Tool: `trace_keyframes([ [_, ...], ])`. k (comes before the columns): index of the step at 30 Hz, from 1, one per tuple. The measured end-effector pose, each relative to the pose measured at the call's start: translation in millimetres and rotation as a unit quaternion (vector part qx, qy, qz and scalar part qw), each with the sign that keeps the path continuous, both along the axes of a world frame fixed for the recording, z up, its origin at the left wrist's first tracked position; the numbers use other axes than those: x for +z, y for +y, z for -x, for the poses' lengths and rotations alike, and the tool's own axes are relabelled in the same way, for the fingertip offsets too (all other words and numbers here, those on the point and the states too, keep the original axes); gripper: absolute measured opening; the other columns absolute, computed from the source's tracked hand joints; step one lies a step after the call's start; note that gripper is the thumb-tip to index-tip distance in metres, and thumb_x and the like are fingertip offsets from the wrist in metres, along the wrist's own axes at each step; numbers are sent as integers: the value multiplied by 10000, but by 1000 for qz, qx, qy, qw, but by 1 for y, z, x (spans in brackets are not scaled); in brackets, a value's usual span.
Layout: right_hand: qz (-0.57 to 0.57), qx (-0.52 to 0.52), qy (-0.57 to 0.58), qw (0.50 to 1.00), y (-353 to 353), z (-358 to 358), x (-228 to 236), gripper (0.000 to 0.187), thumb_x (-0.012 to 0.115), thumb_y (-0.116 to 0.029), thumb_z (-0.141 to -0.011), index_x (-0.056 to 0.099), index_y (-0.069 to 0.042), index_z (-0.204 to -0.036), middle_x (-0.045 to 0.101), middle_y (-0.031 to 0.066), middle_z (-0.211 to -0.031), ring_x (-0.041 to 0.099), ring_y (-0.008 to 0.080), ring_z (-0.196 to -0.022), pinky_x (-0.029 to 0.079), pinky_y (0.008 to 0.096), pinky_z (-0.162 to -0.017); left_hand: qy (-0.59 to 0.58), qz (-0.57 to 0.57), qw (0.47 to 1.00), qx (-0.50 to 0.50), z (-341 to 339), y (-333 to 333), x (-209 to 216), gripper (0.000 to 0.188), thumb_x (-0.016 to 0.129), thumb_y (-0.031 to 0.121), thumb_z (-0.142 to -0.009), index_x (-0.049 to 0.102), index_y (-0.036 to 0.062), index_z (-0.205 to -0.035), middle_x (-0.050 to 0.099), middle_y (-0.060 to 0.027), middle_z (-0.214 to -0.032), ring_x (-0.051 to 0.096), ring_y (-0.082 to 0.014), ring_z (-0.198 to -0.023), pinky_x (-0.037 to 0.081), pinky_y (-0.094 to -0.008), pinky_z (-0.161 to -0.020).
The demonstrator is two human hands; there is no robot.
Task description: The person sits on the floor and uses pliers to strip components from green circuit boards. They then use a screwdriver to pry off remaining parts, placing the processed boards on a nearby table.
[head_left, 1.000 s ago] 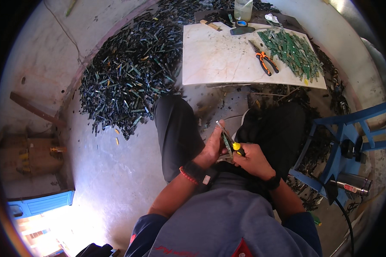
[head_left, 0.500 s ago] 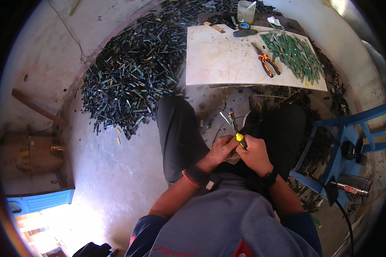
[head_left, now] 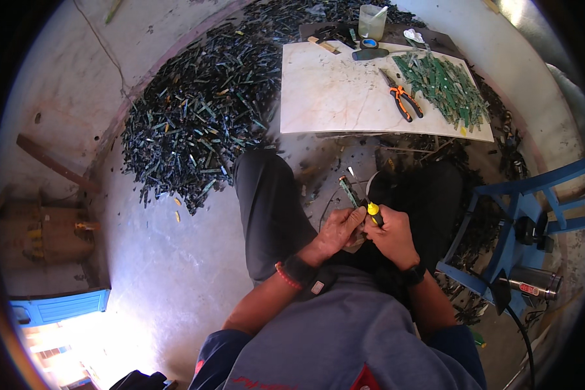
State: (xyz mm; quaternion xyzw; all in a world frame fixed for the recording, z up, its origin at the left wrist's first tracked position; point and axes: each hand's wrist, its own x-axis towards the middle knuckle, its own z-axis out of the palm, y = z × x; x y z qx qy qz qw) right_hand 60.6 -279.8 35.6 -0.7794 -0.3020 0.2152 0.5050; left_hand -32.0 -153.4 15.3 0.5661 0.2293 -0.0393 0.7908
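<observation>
My left hand (head_left: 339, 229) is closed on a narrow dark-green circuit board strip (head_left: 348, 190), which sticks up past the fingertips. Beside it, my right hand (head_left: 394, 238) grips a screwdriver (head_left: 374, 209) by its yellow-and-black handle. The screwdriver's shaft points away from me, close to the strip but apart from it at the far end. Both hands meet above my lap, between my knees. Whether the blade touches the strip lower down is hidden by the fingers.
Ahead stands a low white board (head_left: 331, 91) with orange-and-black pliers (head_left: 402, 97), a heap of green strips (head_left: 445, 88), a roll of tape (head_left: 368, 43) and a cloudy plastic cup (head_left: 372, 25). Dark strips form a large pile (head_left: 195, 123) at left; a blue stool (head_left: 500, 253) stands right.
The screwdriver's shaft has swung rightward, away from the strip, and the right hand has shifted slightly right. More of the strip now shows above the left hand.
</observation>
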Motion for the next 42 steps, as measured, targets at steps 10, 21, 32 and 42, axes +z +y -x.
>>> trace_keyframes([
  [10, 30, 8, -107, 994, -1, -2, 4, 204, 659, -104, -758, 506, 17, -697, 524, 223, -633, 559, 404, -596, 415, 386, -475, 53, 153, 986, 41, 3, -4, 4, 394, 515, 394, -955, 522, 59, -748, 459, -6, -628, 376, -75, -480, 275, -224, -418],
  [21, -48, 17, -70, 996, -5, 13, 15, 122, 645, -93, -803, 586, 13, -800, 578, 131, -637, 586, 229, -531, 448, 304, -495, 26, 138, 990, 26, 9, -2, 25, 377, 497, 370, -950, 478, 74, -717, 427, 8, -608, 329, -72, -475, 249, -222, -433],
  [32, -48, 13, 345, 937, 2, -22, 19, 293, 561, -283, -944, 598, -12, -1049, 648, 74, -918, 570, 71, -619, 424, 209, -477, -23, 159, 982, -97, 20, 1, 17, 457, 466, 439, -954, 501, 81, -672, 444, 9, -640, 344, -73, -533, 257, -225, -467],
  [42, -98, 47, 371, 922, 24, -44, 26, 253, 585, -217, -929, 571, -45, -1113, 671, 53, -934, 531, 55, -628, 425, 207, -535, -25, 186, 979, -79, 8, 11, 33, 425, 499, 431, -956, 513, 78, -718, 469, -1, -654, 370, -74, -542, 273, -221, -476],
])
